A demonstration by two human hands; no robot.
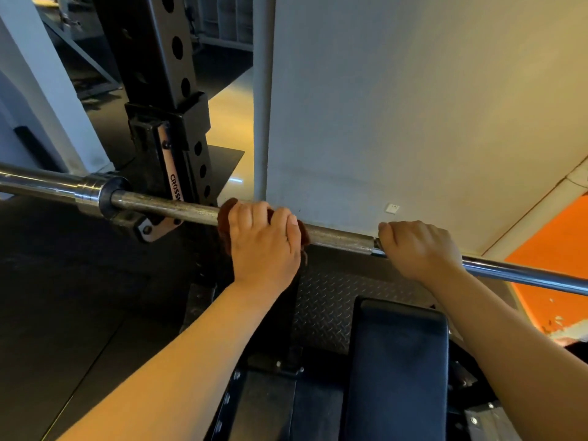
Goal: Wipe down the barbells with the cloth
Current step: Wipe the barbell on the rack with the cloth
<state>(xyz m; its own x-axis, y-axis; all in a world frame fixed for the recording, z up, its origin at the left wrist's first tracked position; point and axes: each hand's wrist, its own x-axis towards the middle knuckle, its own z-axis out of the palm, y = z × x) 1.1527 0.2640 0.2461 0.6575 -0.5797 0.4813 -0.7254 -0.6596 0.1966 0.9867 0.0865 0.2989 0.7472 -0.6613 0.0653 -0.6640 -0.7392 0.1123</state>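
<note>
On barbell [171, 206], left hand [262, 246] gripping cloth [223, 217]

Count: one legible item.
Lettering: "CROSS", in dark capitals.
Carrier: a pale metal strip [168, 160] on the face of the black bar hook [148, 154], which is clamped to the black perforated rack upright [178, 58].
Place: left of centre in the frame, just above mid-height, at the lower end of the strip.
Orientation: the letters run lengthwise down the strip, reading top to bottom, and lean slightly right with it.
Ground: pinkish-white, with the letters much darker.
Cut-off: the word meets the barbell [178, 207] after the second S. Anything further is hidden behind it.
Legibility: small and a little soft, but each of the five letters reads.
</note>
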